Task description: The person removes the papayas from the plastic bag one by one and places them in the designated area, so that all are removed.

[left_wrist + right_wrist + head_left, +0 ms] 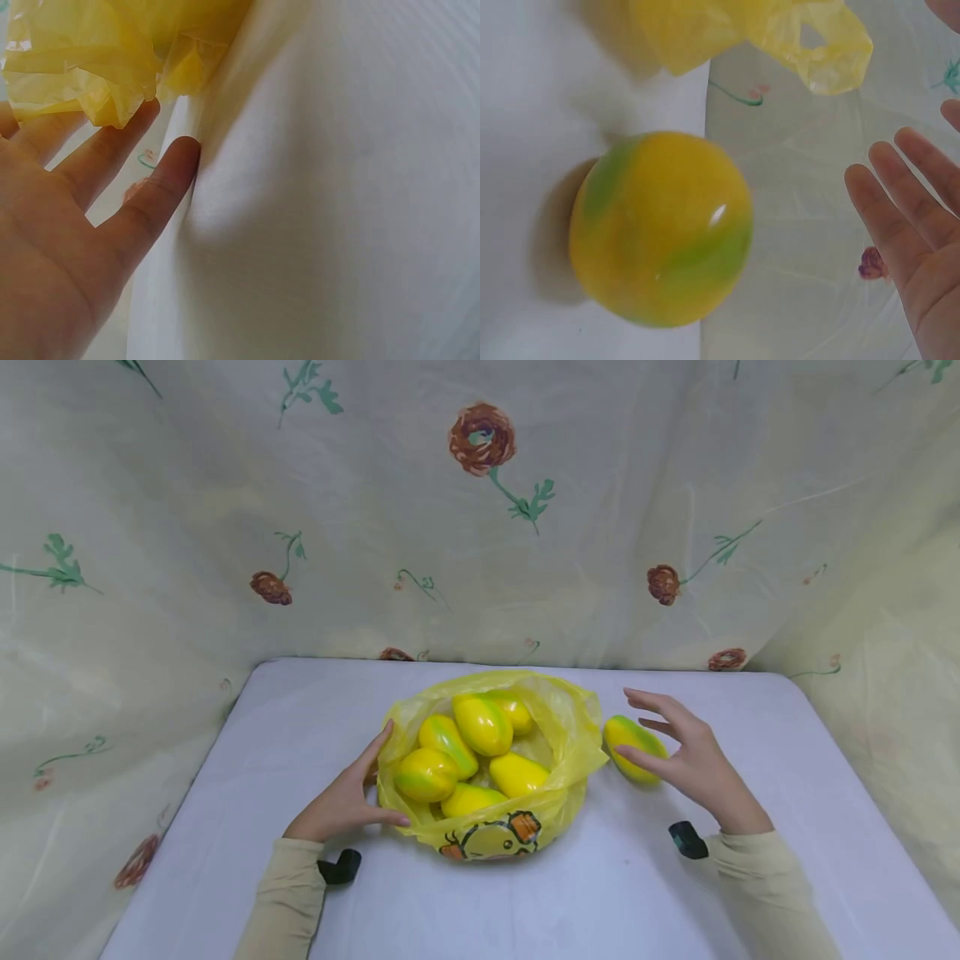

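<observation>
A thin yellow plastic bag (572,777) with a cartoon face on its front sits wide-mouthed on the table. Inside it lie several glossy yellow-green mangoes (482,724). My left hand (341,795) is at the bag's left side, fingers spread and fairly straight; in the left wrist view, fingertips (148,112) touch the crumpled plastic. One more mango (628,739) lies on the table just right of the bag. Over its right side my right hand (701,762) hovers with parted fingers, holding nothing. The right wrist view shows a gap between this mango (664,229) and the fingers.
A white cloth covers the table (510,910). Behind and beside it hangs a pale curtain (570,585) printed with brown flowers and green stems. The bag's handle loop (840,64) sticks out near the loose mango. Each wrist carries a small black camera (687,840).
</observation>
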A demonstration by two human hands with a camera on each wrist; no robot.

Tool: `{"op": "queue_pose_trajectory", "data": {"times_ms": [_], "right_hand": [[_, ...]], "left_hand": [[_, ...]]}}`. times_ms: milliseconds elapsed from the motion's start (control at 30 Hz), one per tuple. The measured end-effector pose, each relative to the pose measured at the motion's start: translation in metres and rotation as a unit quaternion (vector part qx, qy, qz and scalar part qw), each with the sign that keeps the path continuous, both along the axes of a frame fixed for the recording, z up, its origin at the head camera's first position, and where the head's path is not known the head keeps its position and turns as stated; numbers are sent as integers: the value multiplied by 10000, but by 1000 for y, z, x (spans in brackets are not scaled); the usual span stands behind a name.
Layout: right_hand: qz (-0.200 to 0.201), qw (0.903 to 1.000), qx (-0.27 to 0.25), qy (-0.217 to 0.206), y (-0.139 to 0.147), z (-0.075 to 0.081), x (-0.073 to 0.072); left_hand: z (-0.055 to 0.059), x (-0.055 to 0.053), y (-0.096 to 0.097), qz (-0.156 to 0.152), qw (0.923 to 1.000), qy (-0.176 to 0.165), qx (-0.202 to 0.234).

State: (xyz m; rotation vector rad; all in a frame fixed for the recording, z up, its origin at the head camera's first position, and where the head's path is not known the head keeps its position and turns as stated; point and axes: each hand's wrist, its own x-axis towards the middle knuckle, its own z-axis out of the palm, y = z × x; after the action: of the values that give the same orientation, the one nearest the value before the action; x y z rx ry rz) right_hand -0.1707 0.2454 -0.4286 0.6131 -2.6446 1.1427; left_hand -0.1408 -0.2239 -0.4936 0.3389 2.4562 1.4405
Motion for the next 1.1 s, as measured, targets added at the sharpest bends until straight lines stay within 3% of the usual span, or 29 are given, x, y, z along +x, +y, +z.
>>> {"op": "queue_pose_trajectory", "data": {"times_ms": [233, 567, 833, 1100], "right_hand": [[466, 9987, 3, 180, -16, 4, -6], [1083, 9933, 296, -288, -40, 13, -13], [795, 9931, 858, -84, -52, 17, -15], [560, 9947, 854, 130, -49, 22, -16]], "left_hand": [[-2, -1, 0, -21, 10000, 61, -20], [-1, -1, 0, -16, 10000, -4, 9], [-2, -1, 0, 27, 10000, -2, 18], [-1, 0, 0, 0, 10000, 7, -14]]}}
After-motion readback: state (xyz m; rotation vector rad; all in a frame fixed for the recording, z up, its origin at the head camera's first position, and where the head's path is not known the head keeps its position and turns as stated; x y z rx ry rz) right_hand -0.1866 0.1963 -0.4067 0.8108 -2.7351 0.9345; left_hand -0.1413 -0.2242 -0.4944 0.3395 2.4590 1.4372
